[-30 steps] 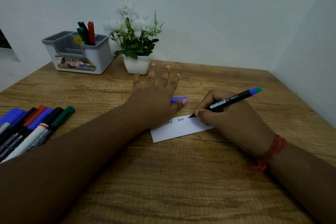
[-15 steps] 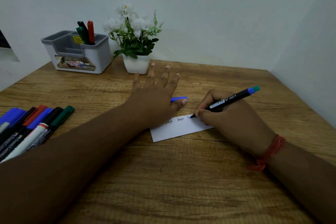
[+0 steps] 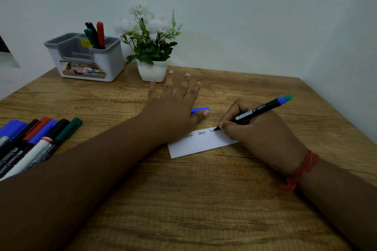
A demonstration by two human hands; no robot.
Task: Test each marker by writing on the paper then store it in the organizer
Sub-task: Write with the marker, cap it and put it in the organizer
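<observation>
So a black marker [image 3: 257, 110] with a blue end is pinched in the right hand [image 3: 259, 132], thumb and fingers closed round the barrel near the tip, and the tip is pressed onto the slip of white paper [image 3: 201, 143] right at its upper edge. Two small handwritten words can be made out on the paper, with a bit of blue ink started just beside the tip. The marker is tilted, its back end pointed up and away to the right.

The left hand [image 3: 173, 112] is laid flat with the fingers spread, and the left end of the paper is pinned under the heel of it. A blue cap [image 3: 201, 109] is seen poking out just past the thumb, lying on the tabletop [image 3: 204, 199]; whether it's touched by the thumb can't really be told.

A row of capped markers [image 3: 34, 142] in blue, black, red and green is lined up at the left edge of the tabletop, well apart from the paper. At the back left the grey-and-white organizer [image 3: 87, 61] is parked, with three markers [image 3: 94, 34] (black, green, red) stood upright in its right-hand compartment. A white potted flower plant [image 3: 151, 47] is set just beside it. A red thread band [image 3: 302, 169] is worn on the right wrist.
</observation>
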